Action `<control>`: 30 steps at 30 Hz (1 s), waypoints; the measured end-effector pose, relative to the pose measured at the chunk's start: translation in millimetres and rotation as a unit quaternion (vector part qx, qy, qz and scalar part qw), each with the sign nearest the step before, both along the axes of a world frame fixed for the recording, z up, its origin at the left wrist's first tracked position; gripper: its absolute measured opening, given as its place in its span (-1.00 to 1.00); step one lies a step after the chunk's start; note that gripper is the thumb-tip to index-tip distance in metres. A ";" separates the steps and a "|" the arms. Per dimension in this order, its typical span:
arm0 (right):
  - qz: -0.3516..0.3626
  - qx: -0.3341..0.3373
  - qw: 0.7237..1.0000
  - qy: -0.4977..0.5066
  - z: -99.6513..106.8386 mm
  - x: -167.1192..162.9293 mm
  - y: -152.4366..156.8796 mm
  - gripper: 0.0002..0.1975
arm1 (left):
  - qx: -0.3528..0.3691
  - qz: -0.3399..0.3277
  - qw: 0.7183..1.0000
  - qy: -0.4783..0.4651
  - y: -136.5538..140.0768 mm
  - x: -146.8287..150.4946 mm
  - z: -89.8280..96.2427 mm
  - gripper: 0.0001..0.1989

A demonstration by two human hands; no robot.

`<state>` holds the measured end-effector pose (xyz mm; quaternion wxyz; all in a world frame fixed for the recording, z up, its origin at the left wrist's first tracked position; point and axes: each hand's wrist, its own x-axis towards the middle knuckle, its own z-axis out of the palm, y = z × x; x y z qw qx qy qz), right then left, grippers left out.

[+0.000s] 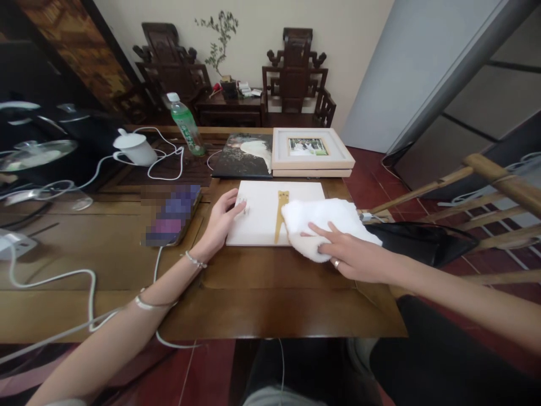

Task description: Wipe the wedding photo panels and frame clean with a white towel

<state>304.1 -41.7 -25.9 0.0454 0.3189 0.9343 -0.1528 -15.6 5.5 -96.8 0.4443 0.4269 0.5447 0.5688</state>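
Observation:
A flat white rectangular book or board (256,225) lies on the wooden table in front of me, with a long tan cat-shaped figure (280,214) on its face. My left hand (222,217) grips its left edge, thumb on top and fingers along the side. On its right part rests a folded white towel (325,214), which covers that corner. My right hand (338,245) is pressed on the towel and holds it, with some fingers spread over the fluffy cloth and others bent at its near edge.
Behind the white piece lie a dark album (236,158) and a framed photo (313,149). A phone (175,217) with a cable lies to the left. Further back stand a green-labelled bottle (186,124) and a white lidded cup (135,149). A black bag (414,239) sits right.

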 end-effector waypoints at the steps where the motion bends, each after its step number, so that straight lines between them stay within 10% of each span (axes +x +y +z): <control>1: -0.003 0.003 1.000 0.001 -0.2 0.0 0.0 -0.58 | -0.005 0.006 0.999 -0.045 1.2 -0.1 2.4 -0.41; 8: -0.122 0.087 0.983 0.109 -7.8 -22.2 -5.5 -0.77 | -0.055 0.029 0.964 -0.258 7.1 -6.5 16.0 -0.56; 17: 0.078 0.296 0.951 0.034 -29.0 -53.5 7.8 -0.69 | -0.086 -0.031 0.956 -0.280 8.4 -7.5 16.0 -0.50; 23: 0.067 0.299 0.950 0.057 44.2 -41.4 15.5 -0.61 | -0.052 -0.043 0.963 -0.260 11.4 -4.4 5.5 -0.66; 30: -0.188 0.049 0.950 0.243 144.6 -45.1 27.0 -0.84 | -0.042 -0.263 0.945 -0.188 -1.5 2.2 3.1 -0.63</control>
